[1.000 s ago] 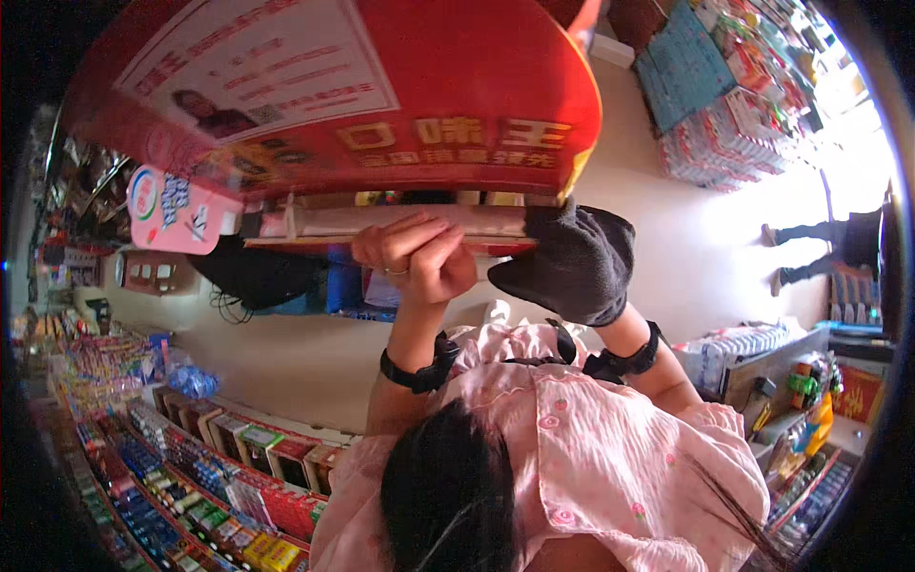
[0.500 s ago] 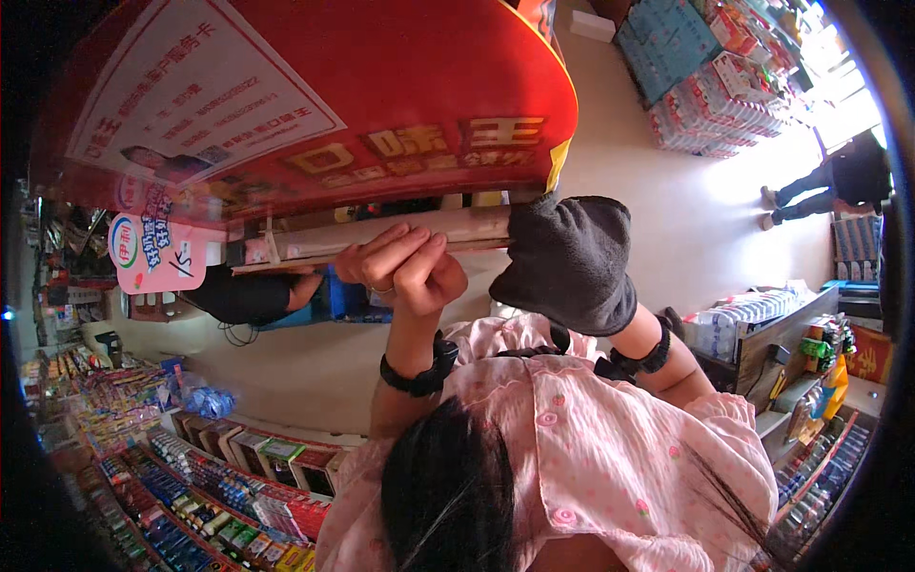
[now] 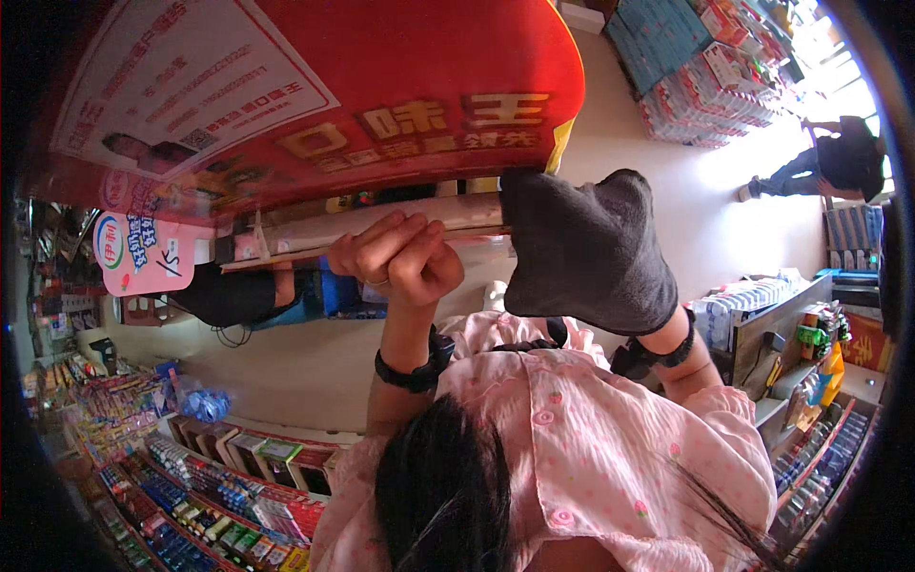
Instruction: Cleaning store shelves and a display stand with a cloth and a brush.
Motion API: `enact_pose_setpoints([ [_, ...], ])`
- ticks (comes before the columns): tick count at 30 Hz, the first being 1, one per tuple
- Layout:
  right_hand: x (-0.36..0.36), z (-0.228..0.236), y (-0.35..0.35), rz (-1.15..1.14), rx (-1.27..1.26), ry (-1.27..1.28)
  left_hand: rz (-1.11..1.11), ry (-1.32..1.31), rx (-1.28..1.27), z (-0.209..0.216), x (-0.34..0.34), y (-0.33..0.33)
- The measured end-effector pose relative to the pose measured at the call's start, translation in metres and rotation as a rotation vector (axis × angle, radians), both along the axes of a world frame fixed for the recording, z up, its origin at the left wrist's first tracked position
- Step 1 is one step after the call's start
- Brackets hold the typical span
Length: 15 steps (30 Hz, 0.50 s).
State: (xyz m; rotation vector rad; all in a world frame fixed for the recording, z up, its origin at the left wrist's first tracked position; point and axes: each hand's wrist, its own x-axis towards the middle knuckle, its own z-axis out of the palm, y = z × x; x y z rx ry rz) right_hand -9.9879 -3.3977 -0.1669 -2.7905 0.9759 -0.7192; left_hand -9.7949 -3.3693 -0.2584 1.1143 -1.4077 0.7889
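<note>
I see the red board (image 3: 315,105) overhead, w/ a pale roll (image 3: 381,227) along its lower edge. Left hand (image 3: 400,257) curled tight round the roll; right hand (image 3: 586,253), under a dark cloth, pressed at the roll's end, fingers hidden, can't tell grip. Board looks stiff, light, awkwardly wide; probably best held at the roll. Its far edge is cut off.

Place: a small grocery or convenience shop.
Shelves: rows of small colourful packets (image 3: 219,486) fill tiered racks at the lower left.
Stock: shrink-wrapped cases of cartons (image 3: 715,86) stand stacked on the pale floor (image 3: 315,372).
Drinks: bottles (image 3: 810,467) line a rack at the right.
Signage: a large red advertising banner (image 3: 381,86) and a pink promotional sign (image 3: 143,253) hang overhead.
</note>
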Motion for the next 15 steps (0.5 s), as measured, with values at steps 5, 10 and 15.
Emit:
enact_pose_setpoints([
  [5,-0.012,0.011,-0.004,0.068,0.002,-0.003,-0.046,0.012,0.025,-0.002,0.003,0.002],
  [10,-0.029,-0.004,-0.014,-0.013,0.059,0.011,-0.016,-0.023,0.021,0.0,0.004,0.003],
  [15,-0.017,0.001,-0.004,-0.047,-0.073,-0.04,0.004,-0.095,0.062,-0.002,0.008,0.008],
])
